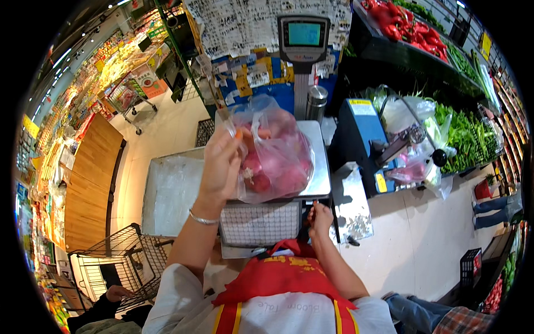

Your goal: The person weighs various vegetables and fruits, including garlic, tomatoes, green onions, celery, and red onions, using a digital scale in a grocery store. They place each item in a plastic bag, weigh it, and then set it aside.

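A clear plastic bag of red-purple produce [283,163], perhaps onions, rests on the metal plate of a weighing scale [320,167]. My left hand [223,160] grips the bag's gathered plastic at its left side. Down at the scale's front right edge, my right hand [321,217] has its fingers curled near the corner; what they hold, if anything, is too small to tell. A keypad under a grid-like cover [259,223] sits below the plate. Above the bag, on a post, stands the scale's lit display [304,34].
A metal tray [173,196] adjoins the scale on the left. Right of it stands a blue bag-sealing machine [363,146], beside bagged greens [459,133]. Shopping cart [125,263] lies lower left, near another person's hand [119,293]. A person in jeans [421,311] stands lower right.
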A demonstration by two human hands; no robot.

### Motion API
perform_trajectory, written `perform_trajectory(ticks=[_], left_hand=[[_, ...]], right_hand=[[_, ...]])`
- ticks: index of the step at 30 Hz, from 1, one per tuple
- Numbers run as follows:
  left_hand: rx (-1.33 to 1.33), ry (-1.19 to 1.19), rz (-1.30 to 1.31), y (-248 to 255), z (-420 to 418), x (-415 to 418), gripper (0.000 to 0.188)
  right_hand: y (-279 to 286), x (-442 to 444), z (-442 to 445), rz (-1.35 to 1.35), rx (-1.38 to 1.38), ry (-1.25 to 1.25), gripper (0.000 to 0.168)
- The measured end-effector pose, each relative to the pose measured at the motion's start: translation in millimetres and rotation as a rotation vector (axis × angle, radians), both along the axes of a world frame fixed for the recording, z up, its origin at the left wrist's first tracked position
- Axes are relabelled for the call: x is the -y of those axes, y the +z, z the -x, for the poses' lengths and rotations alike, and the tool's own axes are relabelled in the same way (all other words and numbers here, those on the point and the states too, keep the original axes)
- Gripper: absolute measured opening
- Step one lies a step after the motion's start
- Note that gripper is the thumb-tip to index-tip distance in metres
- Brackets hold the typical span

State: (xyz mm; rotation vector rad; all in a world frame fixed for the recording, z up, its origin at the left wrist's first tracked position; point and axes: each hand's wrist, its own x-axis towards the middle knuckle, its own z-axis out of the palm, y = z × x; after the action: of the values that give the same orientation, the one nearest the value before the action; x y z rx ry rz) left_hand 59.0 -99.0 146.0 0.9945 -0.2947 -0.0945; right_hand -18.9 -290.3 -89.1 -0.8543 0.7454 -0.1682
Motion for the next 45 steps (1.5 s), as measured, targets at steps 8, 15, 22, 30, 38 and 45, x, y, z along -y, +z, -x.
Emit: perform_trajectory(ticks=[8, 15, 22, 30, 38, 45], left_hand=[[-0.039, -0.297, 0.118, 24, -36, -35, 0.008], [-0.128, -0.123, 0.043, 47, -51, -21, 0.009], [-0.058, -0.274, -0.053, 39, -52, -35, 0.016], [0.131, -0.239, -0.446, 80, -4, 2, 0.022], [0.137, -0.543, -0.193, 121, 55, 50, 0.024], [0.054, -0.94, -0.336, 124, 103, 120, 0.038]], right_hand=[[59, -5, 20, 0.164, 0.298, 0.006, 0.013], [114, -18, -13, 0.325, 0.406, 0.309, 0.018], [115, 12, -20, 1.396, 0.015, 0.46, 0.045], [114, -15, -27, 1.6, 0.777, 0.326, 0.094], [106, -3, 17, 1.288, 0.767, 0.005, 0.111], [86, 45, 119, 1.04, 0.596, -0.295, 0.099]])
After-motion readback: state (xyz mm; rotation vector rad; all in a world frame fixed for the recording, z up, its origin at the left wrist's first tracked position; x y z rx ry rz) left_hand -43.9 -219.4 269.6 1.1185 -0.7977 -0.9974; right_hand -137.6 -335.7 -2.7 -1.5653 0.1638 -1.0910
